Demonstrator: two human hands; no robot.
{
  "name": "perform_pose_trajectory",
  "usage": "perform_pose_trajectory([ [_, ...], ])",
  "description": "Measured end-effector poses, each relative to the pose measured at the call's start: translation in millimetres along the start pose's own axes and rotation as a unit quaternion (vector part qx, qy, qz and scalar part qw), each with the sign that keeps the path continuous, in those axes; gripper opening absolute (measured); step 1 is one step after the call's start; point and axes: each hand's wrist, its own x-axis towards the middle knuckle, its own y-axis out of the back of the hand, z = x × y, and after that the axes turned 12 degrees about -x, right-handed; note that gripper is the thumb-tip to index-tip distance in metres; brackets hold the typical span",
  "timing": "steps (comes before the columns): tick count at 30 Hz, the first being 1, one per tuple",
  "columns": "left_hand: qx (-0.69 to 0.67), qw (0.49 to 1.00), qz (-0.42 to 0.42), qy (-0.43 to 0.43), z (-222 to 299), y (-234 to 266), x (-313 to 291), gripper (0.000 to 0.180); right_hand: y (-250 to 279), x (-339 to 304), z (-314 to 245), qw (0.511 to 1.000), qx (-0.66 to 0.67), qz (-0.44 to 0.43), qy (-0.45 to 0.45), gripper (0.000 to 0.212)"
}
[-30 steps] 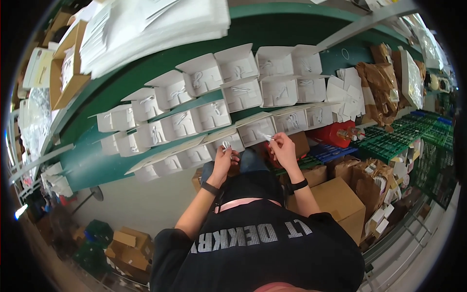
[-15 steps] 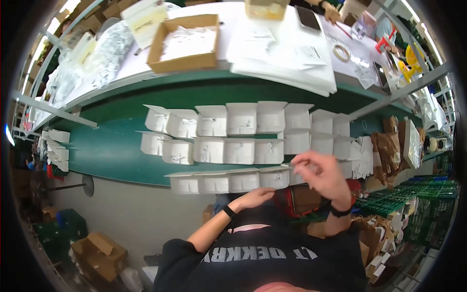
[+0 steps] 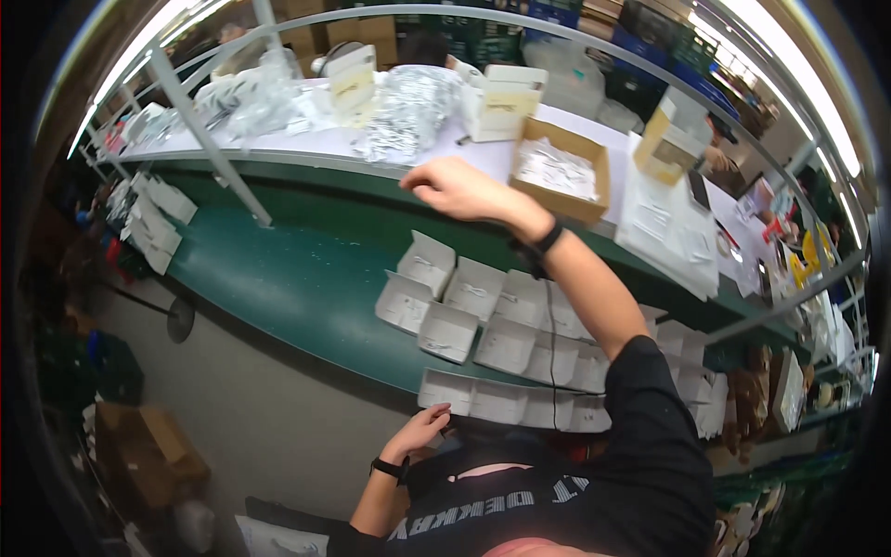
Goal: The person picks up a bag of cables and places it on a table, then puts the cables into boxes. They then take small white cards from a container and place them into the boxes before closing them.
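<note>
My right hand (image 3: 461, 188) is stretched far forward over the back edge of the green bench, beside the raised white table. Its fingers are loosely bent and a little apart, with nothing visible in them. A pile of silvery packets (image 3: 413, 104) lies just beyond it. My left hand (image 3: 422, 432) is low at the near edge, its fingers stretched out against the front of the leftmost open white box (image 3: 445, 392) in the front row. More open white boxes (image 3: 478, 290) stand in rows behind, several with small white pieces inside. My right arm hides part of them.
A cardboard tray (image 3: 580, 206) of small white packets sits on the raised table, next to a stack of white sheets (image 3: 664, 246). Metal posts (image 3: 209, 135) rise at the bench's back edge. Flattened white boxes (image 3: 153, 223) lie at the bench's far left end.
My view has turned to the left. My right hand has gone from above the front boxes to the raised table's edge. My left hand has shifted left along the front row.
</note>
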Motion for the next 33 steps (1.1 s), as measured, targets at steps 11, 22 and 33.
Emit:
perform_pose_trajectory([
  [11,-0.148,0.963,0.223,-0.035,-36,40,-82,0.044,-113,139,154,0.906,-0.387,0.056,-0.162,0.017],
  [22,-0.121,0.975,0.170,-0.079,24,66,-56,0.040,-86,111,149,0.940,-0.213,0.194,-0.184,0.027],
  [33,-0.220,0.930,0.058,-0.287,176,-46,20,0.037,-51,-184,-71,0.819,0.372,-0.267,-0.345,0.024],
])
